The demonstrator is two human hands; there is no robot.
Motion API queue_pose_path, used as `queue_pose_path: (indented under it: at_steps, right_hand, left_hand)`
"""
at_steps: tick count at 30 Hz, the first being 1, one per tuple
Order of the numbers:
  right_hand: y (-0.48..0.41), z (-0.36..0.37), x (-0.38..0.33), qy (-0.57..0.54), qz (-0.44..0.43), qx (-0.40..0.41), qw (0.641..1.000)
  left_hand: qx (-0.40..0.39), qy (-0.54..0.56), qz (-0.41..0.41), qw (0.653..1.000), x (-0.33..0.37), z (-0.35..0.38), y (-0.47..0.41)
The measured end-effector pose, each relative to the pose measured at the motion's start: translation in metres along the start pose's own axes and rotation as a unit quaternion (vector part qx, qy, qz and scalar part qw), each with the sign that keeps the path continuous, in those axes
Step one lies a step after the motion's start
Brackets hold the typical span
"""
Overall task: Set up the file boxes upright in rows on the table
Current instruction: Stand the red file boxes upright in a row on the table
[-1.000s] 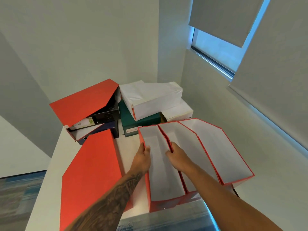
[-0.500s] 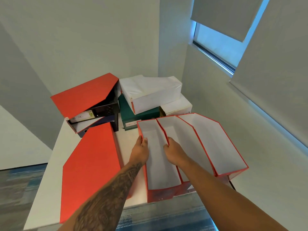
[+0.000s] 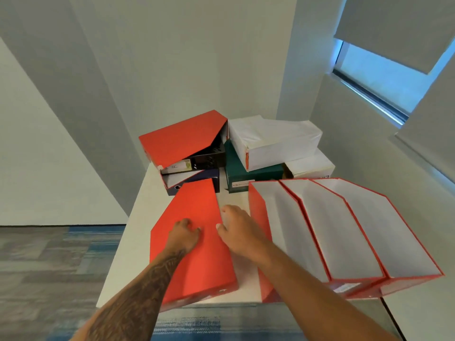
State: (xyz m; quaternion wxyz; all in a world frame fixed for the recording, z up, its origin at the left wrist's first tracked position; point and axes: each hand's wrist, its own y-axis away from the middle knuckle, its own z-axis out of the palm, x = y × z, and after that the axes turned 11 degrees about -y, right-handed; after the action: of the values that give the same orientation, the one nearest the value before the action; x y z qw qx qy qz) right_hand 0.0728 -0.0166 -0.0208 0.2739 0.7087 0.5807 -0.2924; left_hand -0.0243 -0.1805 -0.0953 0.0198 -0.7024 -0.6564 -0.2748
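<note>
Little writing can be read: a white spine label on the black binder (image 3: 197, 161) at the worktop's (image 3: 128, 262) far edge carries a few handwritten marks, too small to make out, and the dark green box (image 3: 248, 177) beside it has a pale label strip, also illegible. A red file box (image 3: 181, 139) lies tilted over that binder and a dark blue binder (image 3: 197, 180), which sit inside it. A white paper-wrapped box (image 3: 275, 141) rests on the green one, with another white box (image 3: 310, 166) at the far right corner.

Along the right edge three red file boxes (image 3: 344, 232) stand side by side, touching, open tops showing empty white interiors. A further flat red file box (image 3: 194, 242) lies on its side near the front edge. The left hand (image 3: 184, 233) rests on its upper face, fingers curled loosely, gripping nothing. The right hand (image 3: 236, 226) curls over that box's right edge; whether it truly grips is unclear.
</note>
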Motion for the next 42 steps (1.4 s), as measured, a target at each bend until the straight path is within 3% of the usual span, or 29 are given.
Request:
queue_pose_path:
  at_steps: [3, 5, 7, 9, 11, 16, 20, 26, 31, 34, 37, 42]
  right_hand:
    - [-0.006, 0.047, 0.008, -0.061, 0.115, -0.069, 0.989]
    - [-0.003, 0.070, 0.023, -0.100, 0.202, -0.084, 0.971]
    - [0.000, 0.092, 0.040, -0.137, 0.282, -0.076, 0.946]
    - [0.007, 0.101, 0.056, -0.181, 0.346, -0.074, 0.918]
    - [0.012, 0.110, 0.061, -0.206, 0.369, -0.069, 0.904]
    - [0.022, 0.101, 0.044, -0.197, 0.323, 0.001, 0.925]
    - [0.028, 0.075, 0.023, -0.300, 0.255, 0.071, 0.916]
    - [0.040, 0.055, -0.002, -0.448, 0.335, 0.012, 0.829]
    - [0.062, 0.057, 0.001, -0.588, 0.349, 0.061, 0.727]
    - [0.072, 0.061, 0.003, -0.663, 0.325, 0.092, 0.668]
    - [0.075, 0.059, -0.003, -0.698, 0.295, 0.112, 0.643]
    - [0.071, 0.054, -0.004, -0.723, 0.275, 0.112, 0.624]
  left_hand:
    - [-0.008, -0.083, -0.033, 0.996, -0.041, -0.005, 0.001]
    - [0.001, -0.080, -0.084, 0.993, -0.069, -0.008, 0.002]
    - [-0.024, -0.031, -0.146, 0.988, -0.097, -0.007, -0.001]
    - [-0.069, 0.086, -0.189, 0.976, -0.110, 0.002, -0.003]
    - [-0.098, 0.156, -0.179, 0.967, -0.120, 0.006, -0.004]
    - [-0.026, 0.183, -0.144, 0.972, -0.108, -0.019, -0.004]
    - [-0.028, 0.210, -0.140, 0.967, -0.095, -0.054, -0.011]
    - [-0.057, 0.211, -0.118, 0.969, -0.074, -0.083, -0.004]
    - [-0.112, 0.284, -0.049, 0.951, -0.062, -0.110, -0.004]
    - [-0.093, 0.290, -0.014, 0.952, -0.055, -0.128, -0.003]
    - [-0.059, 0.151, 0.031, 0.986, -0.061, -0.129, -0.011]
    - [-0.198, 0.175, 0.040, 0.964, -0.068, -0.130, -0.008]
